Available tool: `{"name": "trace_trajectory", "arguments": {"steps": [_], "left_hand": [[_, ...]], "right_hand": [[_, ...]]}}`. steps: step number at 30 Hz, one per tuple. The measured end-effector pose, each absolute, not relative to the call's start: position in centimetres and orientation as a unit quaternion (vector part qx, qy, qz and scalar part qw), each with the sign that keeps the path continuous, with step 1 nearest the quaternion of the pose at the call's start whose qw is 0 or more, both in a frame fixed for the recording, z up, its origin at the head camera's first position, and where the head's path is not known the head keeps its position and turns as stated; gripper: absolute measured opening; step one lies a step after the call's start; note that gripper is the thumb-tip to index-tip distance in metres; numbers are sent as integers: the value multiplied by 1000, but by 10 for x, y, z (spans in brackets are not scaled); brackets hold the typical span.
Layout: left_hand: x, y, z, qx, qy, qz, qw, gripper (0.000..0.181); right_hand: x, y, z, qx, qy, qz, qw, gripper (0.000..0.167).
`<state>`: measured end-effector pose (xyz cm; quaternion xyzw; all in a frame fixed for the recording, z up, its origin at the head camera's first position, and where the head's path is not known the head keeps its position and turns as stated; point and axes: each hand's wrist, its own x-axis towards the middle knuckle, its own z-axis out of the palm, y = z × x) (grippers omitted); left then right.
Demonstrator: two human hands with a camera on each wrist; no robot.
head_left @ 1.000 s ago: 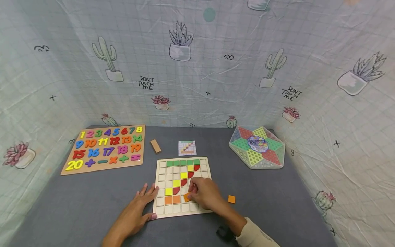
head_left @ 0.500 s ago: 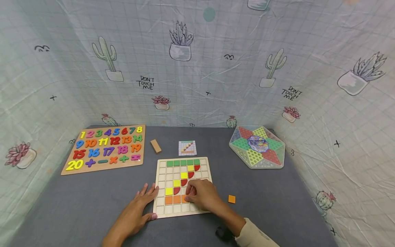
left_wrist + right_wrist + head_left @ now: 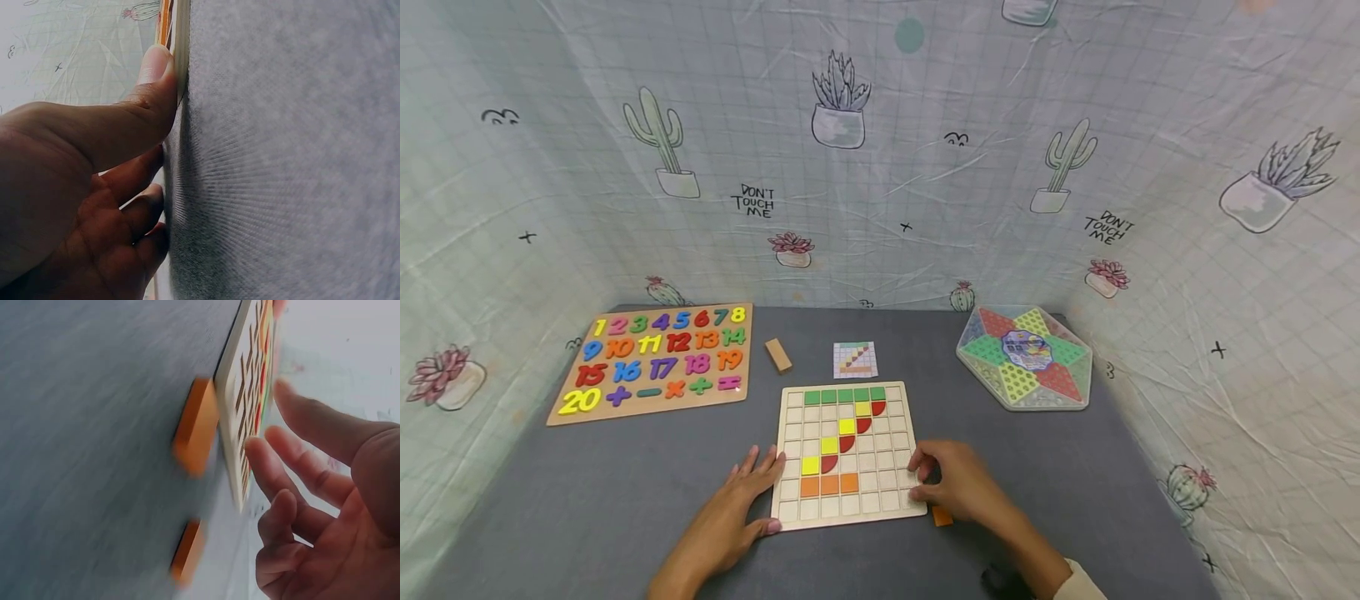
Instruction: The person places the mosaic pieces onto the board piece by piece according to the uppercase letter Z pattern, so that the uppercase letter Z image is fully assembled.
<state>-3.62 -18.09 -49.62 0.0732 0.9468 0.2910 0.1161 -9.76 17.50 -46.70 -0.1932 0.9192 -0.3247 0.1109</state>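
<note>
A wooden grid board (image 3: 891, 504) lies flat on the table. Green squares (image 3: 846, 396) line its top row, and yellow squares (image 3: 829, 446) with red quarter-circle tiles (image 3: 847, 443) step diagonally down it. Three orange squares (image 3: 830, 484) sit side by side in a lower row. My left hand (image 3: 730, 508) rests at the board's left edge, its thumb (image 3: 155, 65) on the corner. My right hand (image 3: 958, 482) hovers by the right edge, fingers apart, holding nothing. Beneath it, two loose orange tiles (image 3: 199, 428) lie on the table; in the head view one loose tile (image 3: 942, 517) shows partly.
Behind the board are a small pattern card (image 3: 854, 360) and a wooden block (image 3: 778, 356). A number puzzle board (image 3: 658, 362) lies at the left, and a hexagonal Chinese checkers box (image 3: 1026, 358) at the right. A dark object (image 3: 1003, 582) is near the right sleeve.
My right hand set a third orange square into the row, let it go and moved right, off the board toward the loose tiles. My left hand has stayed in place.
</note>
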Motion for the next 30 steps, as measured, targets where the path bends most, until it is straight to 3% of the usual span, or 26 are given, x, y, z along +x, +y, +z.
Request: {"name": "trace_trajectory", "arguments": {"steps": [10,16,25,30], "left_hand": [[-34,-183,-497,76,948,288,112,93],[-35,-183,-497,76,948,291,106,92],[-35,-182,-496,77,948,289,107,92],[-35,-182,-496,80,948,290,107,91]], "right_hand": [[-80,205,-467,-195,942,-249,114,38],[-78,202,-469,-202,943,-248,93,35],[-76,198,-470,-186,936,-273,121,30],[-74,199,-471,-174,946,-252,105,31]]}}
